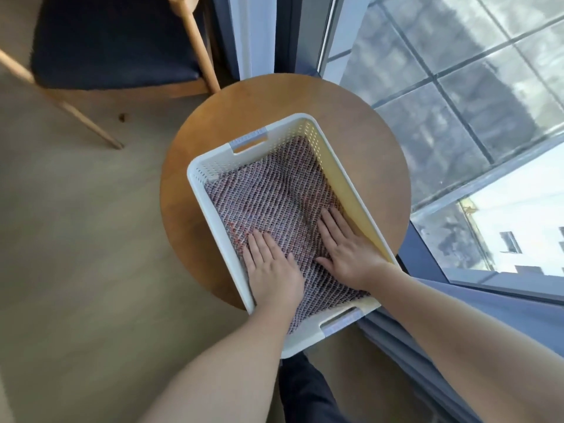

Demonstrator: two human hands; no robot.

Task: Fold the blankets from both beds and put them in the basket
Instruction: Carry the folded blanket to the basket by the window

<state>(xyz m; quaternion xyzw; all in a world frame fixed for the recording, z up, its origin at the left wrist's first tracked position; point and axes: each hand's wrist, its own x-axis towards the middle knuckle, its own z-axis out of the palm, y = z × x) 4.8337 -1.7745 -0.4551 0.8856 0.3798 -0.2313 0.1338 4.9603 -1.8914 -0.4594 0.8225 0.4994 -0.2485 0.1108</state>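
Head view, looking straight down: a white perforated basket (pixel 195 178) sits on a round wooden worktop (pixel 244 99), and a folded knitted blanket (pixel 274 190) in mixed red and grey lies flat inside it, covering the floor of the basket from wall to wall. The basket's long axis runs away from the person and slants to the left, from the near handle (pixel 341 323) to the far handle (pixel 248 141); the blanket lies along the same line.

Both grips are released and spread flat, palms down on the near half of the blanket, grasping nothing. The left grip (pixel 273 270) rests just beside the left wall, the right grip (pixel 348 251) just beside the sunlit right wall, so the two sit side by side across the short axis. The right fingers (pixel 329 221) reach a little farther along the blanket than the left fingers (pixel 259 242).

The uncovered part of the blanket therefore lies ahead of both grips, up the long axis toward the far handle. I judge this to be the pressing-down of a blanket already placed; any smoothing would run forward and leftward, with the right grip slightly nearer the far end. Whether one blanket or two lie stacked here I cannot tell.

A wooden chair (pixel 116 41) with a dark seat stands beyond the worktop, and a window (pixel 457 87) runs along the right.
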